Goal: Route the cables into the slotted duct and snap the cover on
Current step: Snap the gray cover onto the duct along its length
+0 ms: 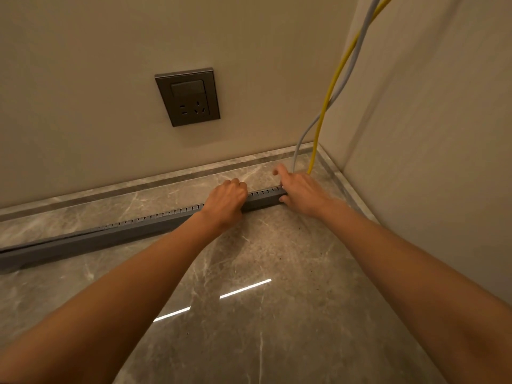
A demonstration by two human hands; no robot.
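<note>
Now the slotted duct (pixel 138 225) lies on the marble floor (pixel 249 286), just in front of the wall. It runs from the 9 o'clock edge up toward 2 o'clock, and its row of open slots shows along the top. Near 9 o'clock the top looks smooth, but I cannot tell whether a cover sits there.

Your left hand (pixel 225 202) is close to the centre, and its fingers curl over the top of the duct and hold it. Your right hand (pixel 302 192), at about 2 o'clock from the centre, lies over the right end of the duct. Its thumb touches the near wall of the duct and one finger (pixel 278 171) points out, blurred. The other fingers are hidden, so I cannot tell if this hand grips anything.

A yellow cable (pixel 315 139) and a gray cable (pixel 296 153) come down from 1 o'clock, side by side, and their lower ends disappear behind your right hand. On the wall at 12 o'clock there is a dark socket (pixel 188 97).
</note>
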